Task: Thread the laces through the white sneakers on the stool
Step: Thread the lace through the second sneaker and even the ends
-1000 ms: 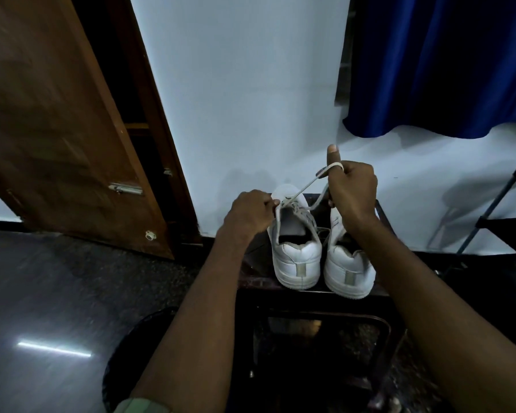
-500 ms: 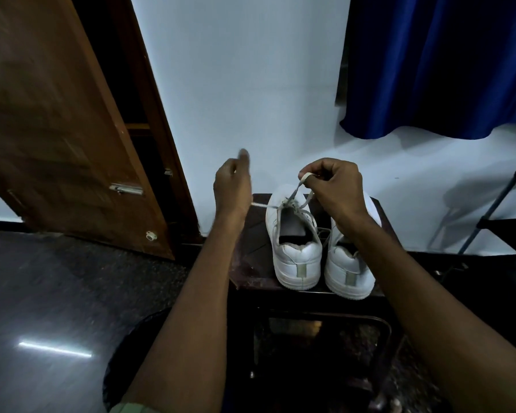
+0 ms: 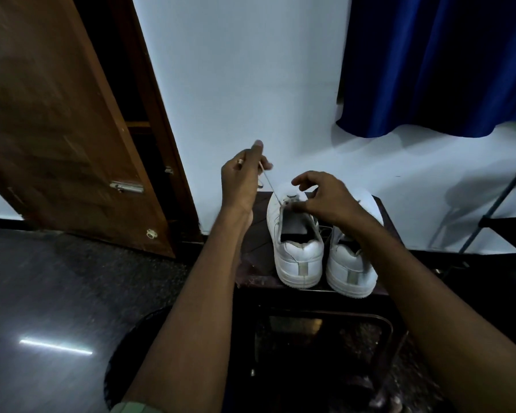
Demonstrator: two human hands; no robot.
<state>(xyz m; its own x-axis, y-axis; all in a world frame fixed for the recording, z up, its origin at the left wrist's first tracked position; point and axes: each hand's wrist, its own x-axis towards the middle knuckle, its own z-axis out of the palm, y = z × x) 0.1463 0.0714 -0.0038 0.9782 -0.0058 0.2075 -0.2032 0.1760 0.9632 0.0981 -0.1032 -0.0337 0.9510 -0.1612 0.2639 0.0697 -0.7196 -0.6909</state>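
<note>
Sneakers (image 3: 298, 248) point toes toward wall (image 3: 251, 84), heels nearest, side by side.

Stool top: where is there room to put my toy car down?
A bare strip of the stool lies left of the left sneaker, under the left hand. The right sneaker fills the other side. Both hands crowd the laces.

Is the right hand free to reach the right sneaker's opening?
Probably yes: the right hand hovers over the left sneaker, just beside the right sneaker, whose opening looks uncovered.
</note>
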